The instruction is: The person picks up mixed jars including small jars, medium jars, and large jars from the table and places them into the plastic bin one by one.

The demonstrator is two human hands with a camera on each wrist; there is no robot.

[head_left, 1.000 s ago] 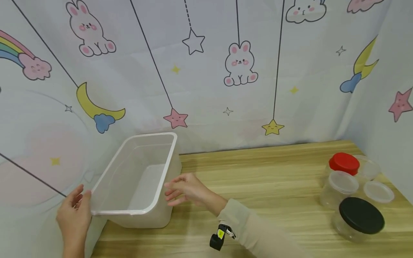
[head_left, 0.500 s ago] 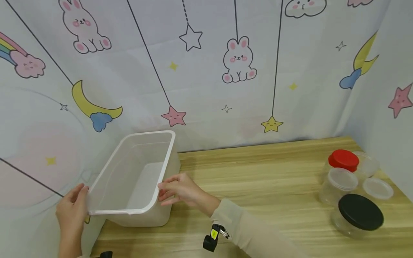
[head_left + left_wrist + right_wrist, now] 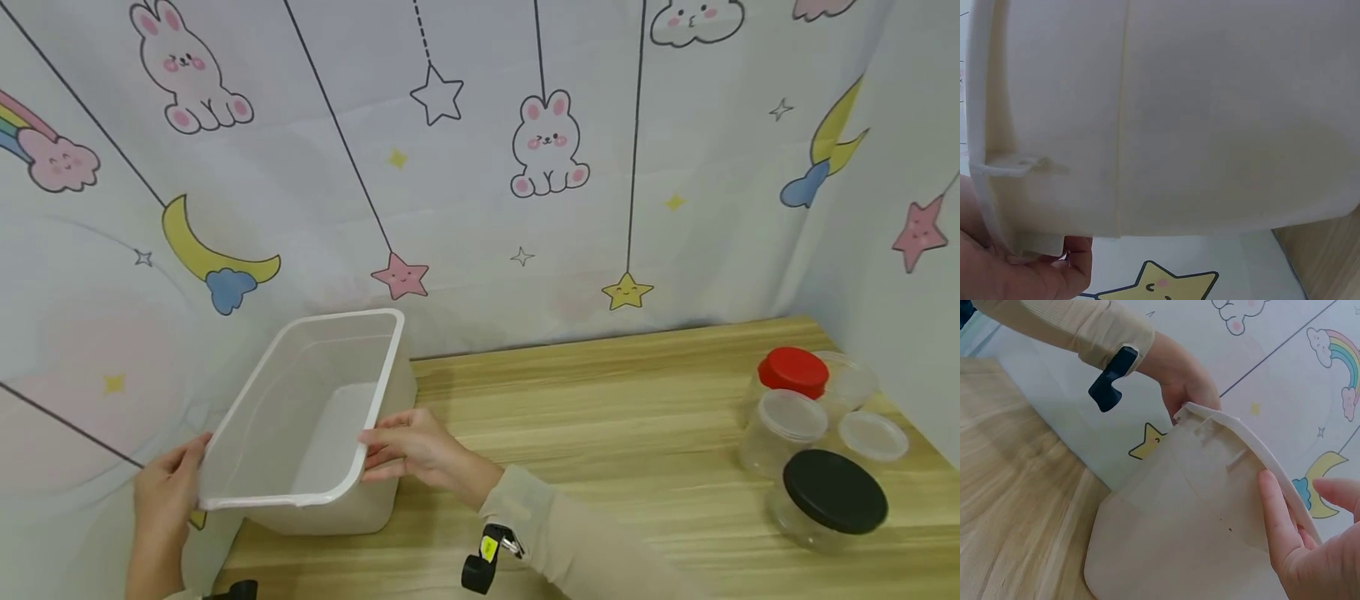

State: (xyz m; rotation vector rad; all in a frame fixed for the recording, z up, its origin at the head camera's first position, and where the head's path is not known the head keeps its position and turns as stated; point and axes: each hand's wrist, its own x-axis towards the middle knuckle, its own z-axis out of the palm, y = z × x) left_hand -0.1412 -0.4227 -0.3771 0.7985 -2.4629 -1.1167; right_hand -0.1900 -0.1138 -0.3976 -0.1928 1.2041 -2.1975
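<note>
A white rectangular plastic tub (image 3: 347, 429), with nothing in it, is at the left of the wooden table against the wall cloth. My left hand (image 3: 165, 492) grips its rim at the near left corner; in the left wrist view, the fingers (image 3: 1075, 265) curl around that corner. At the right side, my right hand (image 3: 420, 450) holds the rim, its thumb at the top edge and the other fingers below it. The right wrist view has an extended finger (image 3: 1279, 519) against the outer wall just under the rim, with the thumb on the rim's other side.
At the table's right are several clear jars: one with a red lid (image 3: 793, 372), one with a whitish lid (image 3: 792, 414) and one with a black lid (image 3: 835, 491). Another pale round lid (image 3: 873, 436) is beside them. Printed cloth (image 3: 480, 208) closes off the back and sides.
My right hand has moved left from beside the tub onto its right rim. The left hand has stayed at the near left corner. The head view has shifted slightly.
</note>
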